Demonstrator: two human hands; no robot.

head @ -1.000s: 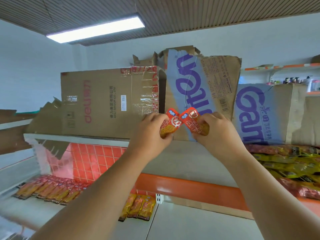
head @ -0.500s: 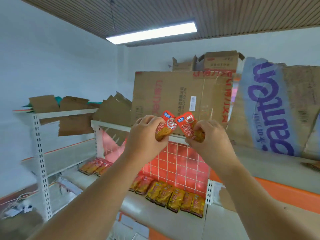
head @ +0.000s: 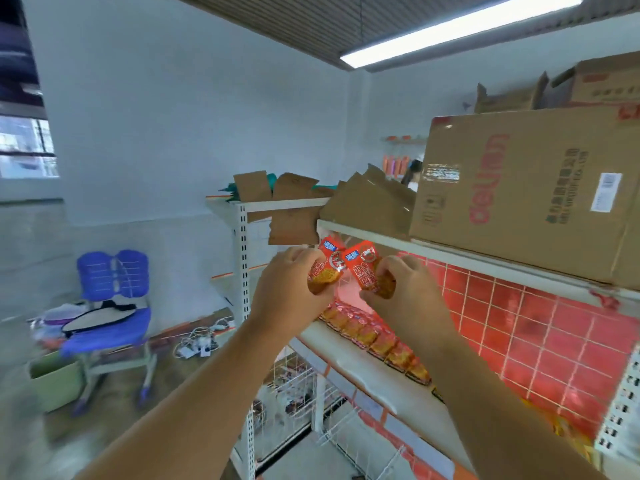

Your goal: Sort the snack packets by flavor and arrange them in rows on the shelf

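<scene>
My left hand (head: 289, 284) grips a red-and-orange snack packet (head: 326, 263), its top sticking up past my fingers. My right hand (head: 401, 294) grips a second red packet (head: 363, 266) right beside the first; the two packets nearly touch. Both hands are raised in front of the white shelf (head: 391, 386). Behind and below my hands a row of several red-orange packets (head: 377, 341) lies along the shelf, running back to front against the red tiled back panel (head: 540, 327).
A large cardboard box (head: 519, 188) stands on the upper shelf board (head: 363, 233), with torn cardboard (head: 291, 188) further left. Wire baskets (head: 304, 386) hang below the shelf. A blue chair (head: 110, 306), a green box (head: 55, 379) and cables (head: 197, 341) are on the floor at left.
The view has swung left, bringing the chair and floor into sight. Both hands keep their packets held together and have come nearer the row of packets on the shelf.
</scene>
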